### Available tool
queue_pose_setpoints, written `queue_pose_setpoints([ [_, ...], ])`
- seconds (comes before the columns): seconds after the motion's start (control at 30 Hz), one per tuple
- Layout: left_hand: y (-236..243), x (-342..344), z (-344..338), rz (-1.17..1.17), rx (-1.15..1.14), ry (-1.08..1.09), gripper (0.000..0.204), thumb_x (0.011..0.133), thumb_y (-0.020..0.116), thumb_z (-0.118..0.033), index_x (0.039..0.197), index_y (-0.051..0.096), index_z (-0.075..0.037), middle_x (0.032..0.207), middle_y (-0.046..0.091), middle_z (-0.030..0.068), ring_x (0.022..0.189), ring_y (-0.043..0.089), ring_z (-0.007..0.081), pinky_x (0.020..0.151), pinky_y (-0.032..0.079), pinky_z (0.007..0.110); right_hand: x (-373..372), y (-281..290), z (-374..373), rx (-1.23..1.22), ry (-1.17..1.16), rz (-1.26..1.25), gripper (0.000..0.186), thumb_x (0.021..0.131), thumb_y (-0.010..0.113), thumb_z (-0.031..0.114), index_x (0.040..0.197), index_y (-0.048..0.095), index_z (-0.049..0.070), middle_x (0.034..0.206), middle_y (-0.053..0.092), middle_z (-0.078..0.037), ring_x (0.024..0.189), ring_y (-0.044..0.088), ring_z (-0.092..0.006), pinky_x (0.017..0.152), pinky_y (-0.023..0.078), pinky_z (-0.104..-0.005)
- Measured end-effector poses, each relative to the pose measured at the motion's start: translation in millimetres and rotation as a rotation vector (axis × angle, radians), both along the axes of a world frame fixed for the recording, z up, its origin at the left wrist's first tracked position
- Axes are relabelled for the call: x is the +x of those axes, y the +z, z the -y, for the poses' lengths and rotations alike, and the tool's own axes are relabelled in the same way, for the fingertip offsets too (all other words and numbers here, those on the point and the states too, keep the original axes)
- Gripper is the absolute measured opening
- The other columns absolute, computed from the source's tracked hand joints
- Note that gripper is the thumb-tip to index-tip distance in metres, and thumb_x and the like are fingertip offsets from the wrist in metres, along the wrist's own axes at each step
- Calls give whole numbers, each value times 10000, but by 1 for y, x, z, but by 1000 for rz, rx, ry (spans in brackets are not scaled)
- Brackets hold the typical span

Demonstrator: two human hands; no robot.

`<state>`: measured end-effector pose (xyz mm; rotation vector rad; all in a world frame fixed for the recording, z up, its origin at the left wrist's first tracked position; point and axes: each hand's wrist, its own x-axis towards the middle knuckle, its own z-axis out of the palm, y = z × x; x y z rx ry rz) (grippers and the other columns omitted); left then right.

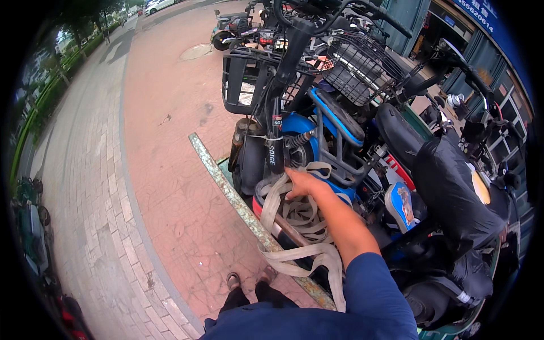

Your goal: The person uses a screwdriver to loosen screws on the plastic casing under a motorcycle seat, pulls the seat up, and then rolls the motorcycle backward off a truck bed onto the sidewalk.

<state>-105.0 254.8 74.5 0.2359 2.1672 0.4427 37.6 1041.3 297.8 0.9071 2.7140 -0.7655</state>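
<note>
My right hand (297, 182) reaches from the lower right into a loose pile of pale flat strap (303, 258), its fingers curled on the strap beside the lower end of a black steering tube (275, 153). The pile sits among folded scooter parts, next to a blue scooter frame (297, 122) with a coil spring. Some strap drapes over a long, paint-flaked metal rail (215, 175) and hangs toward my body. My left hand is not in view.
Scooters with wire baskets (357, 68) and a black-covered seat (447, 192) crowd the right. Red paving (164, 170) and a grey path (85, 187) run along the left, beside a hedge. More scooters (238, 31) stand behind, near a shopfront (481, 62).
</note>
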Motion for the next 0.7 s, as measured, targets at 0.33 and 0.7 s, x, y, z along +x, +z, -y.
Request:
queue_pose_setpoints([
  [0.33, 38, -93, -90, 55, 20, 78, 217, 1024, 576, -91, 1156, 711, 15, 704, 739, 147, 518, 710, 250, 489, 576, 395, -8, -19, 2, 291, -85, -82, 592, 824, 781, 165, 1360, 591, -2, 1238, 721, -229, 1153, 700, -392, 962, 563, -478],
  [0.7, 12, -260, -184, 184, 194, 302, 263, 1086, 456, -91, 1267, 602, 32, 737, 703, 170, 430, 627, 256, 393, 532, 380, 102, 122, 45, 193, -1026, -1012, 118, 1007, 668, 56, 1088, 738, 7, 921, 733, 7, 833, 637, -49, 732, 515, -247],
])
